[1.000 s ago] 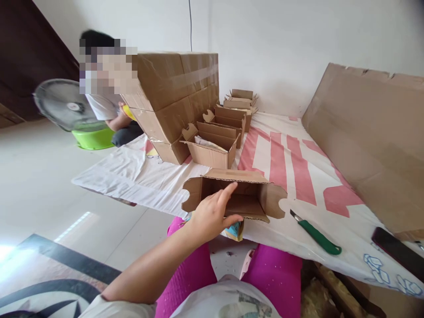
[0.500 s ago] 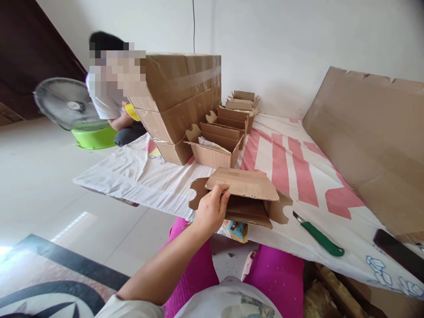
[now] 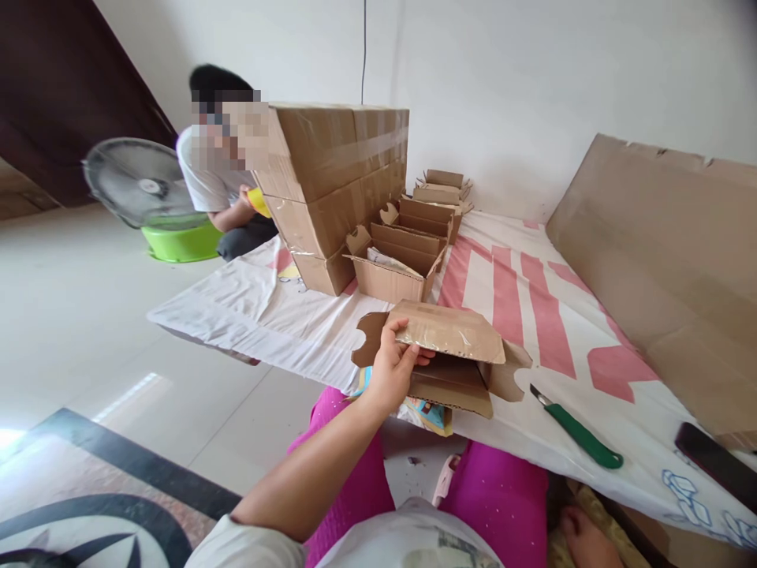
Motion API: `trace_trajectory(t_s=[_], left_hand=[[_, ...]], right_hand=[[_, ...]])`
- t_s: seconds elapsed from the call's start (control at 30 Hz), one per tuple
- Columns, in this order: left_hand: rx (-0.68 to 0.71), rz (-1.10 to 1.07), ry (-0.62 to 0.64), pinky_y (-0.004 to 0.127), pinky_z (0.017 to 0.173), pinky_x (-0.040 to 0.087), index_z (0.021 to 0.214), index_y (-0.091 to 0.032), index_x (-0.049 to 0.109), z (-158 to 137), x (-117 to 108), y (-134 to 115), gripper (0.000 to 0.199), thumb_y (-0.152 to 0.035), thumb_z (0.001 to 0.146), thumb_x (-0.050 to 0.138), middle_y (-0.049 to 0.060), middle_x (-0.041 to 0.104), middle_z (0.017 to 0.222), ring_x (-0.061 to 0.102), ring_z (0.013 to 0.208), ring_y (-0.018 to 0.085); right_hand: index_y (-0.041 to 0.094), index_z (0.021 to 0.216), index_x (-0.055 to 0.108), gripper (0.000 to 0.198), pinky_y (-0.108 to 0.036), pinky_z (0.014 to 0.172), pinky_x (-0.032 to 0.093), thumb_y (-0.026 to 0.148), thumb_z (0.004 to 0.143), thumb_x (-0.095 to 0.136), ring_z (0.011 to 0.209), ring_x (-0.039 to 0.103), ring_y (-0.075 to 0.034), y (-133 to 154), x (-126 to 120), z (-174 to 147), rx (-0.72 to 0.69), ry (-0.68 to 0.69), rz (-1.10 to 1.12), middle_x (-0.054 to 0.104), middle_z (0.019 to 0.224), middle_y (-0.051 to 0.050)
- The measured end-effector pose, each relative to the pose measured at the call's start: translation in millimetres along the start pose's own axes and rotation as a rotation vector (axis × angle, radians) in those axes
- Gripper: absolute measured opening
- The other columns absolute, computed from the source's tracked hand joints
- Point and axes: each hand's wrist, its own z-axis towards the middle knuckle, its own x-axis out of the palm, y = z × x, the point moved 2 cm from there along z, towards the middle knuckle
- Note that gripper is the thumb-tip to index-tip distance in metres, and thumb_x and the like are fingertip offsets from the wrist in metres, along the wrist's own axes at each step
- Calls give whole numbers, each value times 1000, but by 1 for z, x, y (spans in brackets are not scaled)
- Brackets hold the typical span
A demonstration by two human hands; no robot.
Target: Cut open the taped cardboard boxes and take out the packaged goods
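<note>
My left hand [image 3: 397,369] grips the raised flap of an open cardboard box [image 3: 446,331], thumb in front and fingers over the flap. The box lies tilted at the table's front edge, its mouth toward me and side flaps spread. Blue-and-yellow packets [image 3: 434,414] stick out beneath it. At the lower right, below the table edge, my right hand [image 3: 585,540] is partly in view beside a yellowish-brown bag [image 3: 583,501]; its fingers are mostly hidden. A green-handled utility knife [image 3: 583,435] lies to the right of the box, its blade toward it.
Several open boxes [image 3: 390,280] stand in a row beside taped, stacked cartons [image 3: 319,205]. A large cardboard sheet [image 3: 656,268] leans at the right; a dark phone-like object [image 3: 718,457] lies before it. A person [image 3: 204,173] crouches at the left near a fan [image 3: 142,185].
My left hand has shifted on the flap, its fingers reaching further over it. My right hand has come into view below the table edge. The whole view has moved slightly.
</note>
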Motion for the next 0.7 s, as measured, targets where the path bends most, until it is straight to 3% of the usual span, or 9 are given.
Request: trace_trajectory(t_s=[0.07, 0.13, 0.33, 0.47, 0.6, 0.7], left_hand=[[0, -55, 13, 35, 76, 56, 123, -18, 33, 0, -1, 0, 55, -36, 81, 63, 1, 68, 74, 72, 75, 19], [3, -62, 12, 34, 77, 55, 123, -18, 33, 1, -2, 0, 53, -34, 81, 62, 0, 68, 75, 71, 74, 17], [22, -4, 28, 33, 78, 55, 118, -20, 37, 7, -2, -4, 42, -26, 82, 57, -1, 65, 76, 70, 80, 17], [99, 171, 66, 34, 81, 54, 124, -21, 38, 9, -4, -14, 42, -22, 85, 52, 2, 67, 89, 68, 94, 18], [181, 448, 90, 37, 91, 50, 127, -23, 42, 11, -5, -25, 41, -19, 87, 51, 6, 69, 105, 66, 103, 19], [224, 531, 113, 39, 95, 49, 130, -22, 42, 13, -5, -32, 42, -19, 88, 49, 8, 69, 112, 65, 106, 20]], right_hand=[[26, 75, 72, 25, -38, 57, 60, 33, 85, 51, 65, 72, -27, 16, 16, 17, -86, 98, 91, 75, 77, -8], [26, 87, 73, 27, -37, 68, 62, 37, 88, 48, 77, 74, -26, 44, 16, 22, -243, 125, 190, 77, 88, -7], [23, 100, 67, 20, -27, 73, 60, 28, 94, 48, 81, 72, -18, 149, -32, 11, -774, 39, 319, 74, 91, -5], [22, 119, 58, 28, -31, 81, 60, 23, 93, 51, 94, 70, -20, 186, -46, 23, -865, -39, 311, 71, 104, -9], [22, 135, 46, 45, -41, 89, 59, 25, 91, 55, 108, 65, -25, 202, -35, 33, -925, -90, 287, 65, 119, -12], [21, 144, 36, 62, -49, 96, 54, 30, 88, 61, 122, 56, -30, 216, -22, 35, -943, -128, 266, 55, 133, -16]])
